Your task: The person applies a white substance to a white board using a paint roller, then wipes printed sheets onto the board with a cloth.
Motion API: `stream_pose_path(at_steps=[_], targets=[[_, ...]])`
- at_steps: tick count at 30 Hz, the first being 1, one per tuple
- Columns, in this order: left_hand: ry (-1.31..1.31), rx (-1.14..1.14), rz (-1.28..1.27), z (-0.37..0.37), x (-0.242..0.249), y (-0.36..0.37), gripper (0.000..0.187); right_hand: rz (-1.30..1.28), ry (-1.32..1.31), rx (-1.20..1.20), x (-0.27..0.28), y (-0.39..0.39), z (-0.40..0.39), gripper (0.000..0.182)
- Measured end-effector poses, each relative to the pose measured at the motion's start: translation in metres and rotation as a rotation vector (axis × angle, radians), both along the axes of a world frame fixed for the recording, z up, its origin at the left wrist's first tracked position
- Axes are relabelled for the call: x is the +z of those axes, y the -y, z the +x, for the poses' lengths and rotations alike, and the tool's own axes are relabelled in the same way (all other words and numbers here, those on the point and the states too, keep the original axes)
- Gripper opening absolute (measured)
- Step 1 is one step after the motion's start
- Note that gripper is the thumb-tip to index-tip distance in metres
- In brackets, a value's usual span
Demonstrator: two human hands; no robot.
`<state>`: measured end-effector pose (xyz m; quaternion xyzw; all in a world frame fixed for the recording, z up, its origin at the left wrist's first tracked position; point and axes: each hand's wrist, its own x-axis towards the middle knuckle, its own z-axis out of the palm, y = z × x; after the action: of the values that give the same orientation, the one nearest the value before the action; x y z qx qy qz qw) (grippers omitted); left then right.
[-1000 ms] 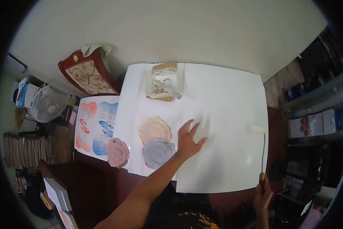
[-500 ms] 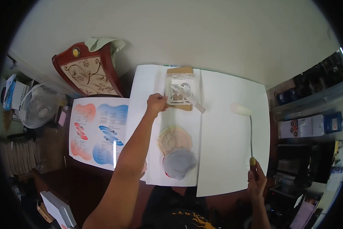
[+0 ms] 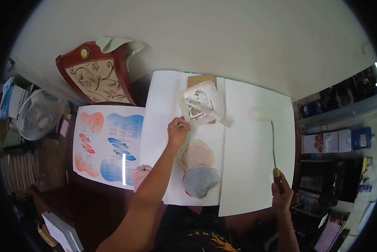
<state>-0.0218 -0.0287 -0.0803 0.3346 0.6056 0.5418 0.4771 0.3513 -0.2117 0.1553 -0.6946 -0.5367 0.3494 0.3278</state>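
Note:
My right hand is closed around the handle of a paint roller. Its pale roller head lies over the white board on the right, blending in colour with it. With its fingers pinched, my left hand grips the near left corner of a white paint tray, which sits askew on brown cardboard. Inside, the tray is smeared white with dark patches. A flat, pale-handled tool, perhaps a brush, lies across it and sticks out to the right.
A grey cap and a beige, cap-like cloth item lie on the left white board. Further left are a printed sheet, pink cloth, a chair and a fan. A wall stands behind.
The paint tray has turned askew on the cardboard, its near end swinging left. My left hand has moved slightly nearer to me. The roller head has shifted slightly left and away.

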Motion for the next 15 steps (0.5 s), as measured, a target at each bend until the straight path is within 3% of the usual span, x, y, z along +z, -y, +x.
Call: stream_pose_path(at_steps=[7,15], targets=[[0.204,0.035,0.069,0.013,-0.002,0.007,0.009,-0.144,-0.081,0.054,0.009,0.002,-0.03,0.049],[0.231,0.036,0.067,0.014,0.008,0.007,0.01,-0.058,0.026,0.047,0.003,0.005,-0.025,0.05]])
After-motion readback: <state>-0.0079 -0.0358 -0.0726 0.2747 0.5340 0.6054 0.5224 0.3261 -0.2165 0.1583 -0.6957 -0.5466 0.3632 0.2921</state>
